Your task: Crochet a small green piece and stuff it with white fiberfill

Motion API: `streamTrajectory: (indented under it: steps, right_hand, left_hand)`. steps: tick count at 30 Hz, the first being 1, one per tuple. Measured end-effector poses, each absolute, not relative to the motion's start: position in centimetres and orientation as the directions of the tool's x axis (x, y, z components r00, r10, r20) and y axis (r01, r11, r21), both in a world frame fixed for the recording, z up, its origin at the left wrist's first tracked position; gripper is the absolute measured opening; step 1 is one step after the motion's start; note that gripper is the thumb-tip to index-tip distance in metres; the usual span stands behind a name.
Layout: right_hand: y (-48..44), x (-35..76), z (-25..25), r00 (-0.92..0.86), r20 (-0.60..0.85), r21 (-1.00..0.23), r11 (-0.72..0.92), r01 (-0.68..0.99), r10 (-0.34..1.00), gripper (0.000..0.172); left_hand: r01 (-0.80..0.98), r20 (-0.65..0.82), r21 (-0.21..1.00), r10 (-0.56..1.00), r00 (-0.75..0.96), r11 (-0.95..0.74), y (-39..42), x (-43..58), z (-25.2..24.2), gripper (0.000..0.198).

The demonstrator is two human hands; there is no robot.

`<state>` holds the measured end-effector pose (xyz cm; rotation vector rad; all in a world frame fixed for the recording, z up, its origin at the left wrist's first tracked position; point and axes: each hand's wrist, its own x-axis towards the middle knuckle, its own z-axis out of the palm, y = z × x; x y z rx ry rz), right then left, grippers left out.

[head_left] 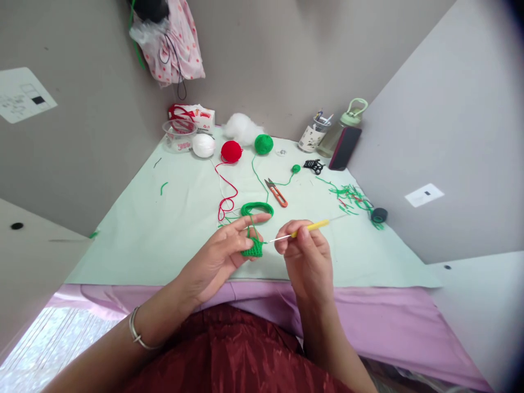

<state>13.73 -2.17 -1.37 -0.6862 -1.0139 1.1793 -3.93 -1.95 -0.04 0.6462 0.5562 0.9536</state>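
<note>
My left hand pinches a small green crochet piece, with the index finger stretched out and green yarn running over it. My right hand is closed round a crochet hook with a yellow handle; its metal tip points into the green piece. Just beyond my hands a green crocheted ring lies on the pale green table cover. Green yarn trails back to a green yarn ball.
Orange thread snips lie past the ring. At the back stand a red yarn ball, a white ball, white stuffing, a tissue box, a pen cup and a bottle. Green yarn scraps litter the right side.
</note>
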Motion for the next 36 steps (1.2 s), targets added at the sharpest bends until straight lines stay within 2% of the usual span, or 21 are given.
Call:
streamTrajectory:
  steps: [2, 4, 7, 10, 14, 20, 23, 25, 28, 31, 34, 36]
  right_hand:
    - [-2.0, 13.7, -1.3, 0.034, 0.233, -0.863, 0.223, -0.454, 0.972, 0.018]
    - [-2.2, 13.5, -1.5, 0.035, 0.274, -0.864, 0.262, -0.43, 0.961, 0.017]
    - [-2.7, 13.2, -1.9, 0.056, 0.42, -0.87, 0.419, -0.261, 0.906, 0.014]
    - [-3.2, 13.0, -2.2, 0.061, 0.472, -0.866, 0.476, -0.152, 0.879, 0.017]
    - [-3.2, 13.3, -2.1, 0.074, 0.446, -0.869, 0.452, -0.2, 0.892, 0.016]
    - [-3.0, 13.6, -1.7, 0.062, 0.436, -0.866, 0.438, -0.242, 0.898, 0.021]
    - [-3.2, 13.8, -1.5, 0.044, 0.468, -0.864, 0.468, -0.185, 0.883, 0.022]
    - [-3.5, 13.9, -1.4, 0.033, 0.52, -0.85, 0.521, -0.079, 0.853, 0.023]
    - [-4.0, 14.1, -1.2, -0.04, 0.644, -0.752, 0.642, 0.152, 0.764, 0.026]
    - [-4.3, 14.1, -1.6, -0.182, 0.749, -0.541, 0.747, 0.387, 0.637, 0.034]
    - [-4.4, 13.8, -2.5, -0.223, 0.809, -0.35, 0.75, 0.561, 0.544, 0.042]
    - [-4.4, 13.6, -3.0, -0.16, 0.829, -0.359, 0.73, 0.582, 0.535, 0.04]
  left_hand:
    - [-0.56, -0.128, 0.735, 0.889, 0.439, 0.382, -2.0, -3.8, -0.1, 0.044]
    - [-0.536, -0.088, 0.788, 0.917, 0.388, 0.302, -2.3, -3.6, -0.3, 0.045]
    - [-0.495, -0.031, 0.842, 0.935, 0.354, 0.216, -2.7, -3.3, -0.6, 0.051]
    - [-0.471, -0.002, 0.864, 0.938, 0.345, 0.176, -2.8, -3.2, -1.0, 0.056]
    - [-0.443, 0.003, 0.886, 0.954, 0.301, 0.137, -2.7, -3.4, -1.1, 0.06]
    - [-0.433, 0.015, 0.894, 0.959, 0.283, 0.114, -2.8, -3.6, -0.8, 0.051]
    - [-0.381, 0.027, 0.921, 0.961, 0.274, 0.082, -2.9, -3.8, -0.8, 0.048]
    - [-0.327, 0.039, 0.944, 0.964, 0.263, 0.051, -3.0, -3.9, -0.9, 0.05]
    - [-0.228, 0.075, 0.973, 0.978, 0.195, -0.029, -3.0, -3.7, -0.7, 0.047]
    - [-0.175, 0.091, 0.982, 0.991, 0.102, -0.072, -3.2, -3.3, -0.4, 0.047]
    - [-0.315, -0.005, 0.948, 0.99, 0.14, 0.049, -3.2, -3.1, -0.3, 0.063]
    - [-0.446, -0.11, 0.866, 0.956, 0.272, 0.227, -3.0, -3.2, -0.2, 0.067]
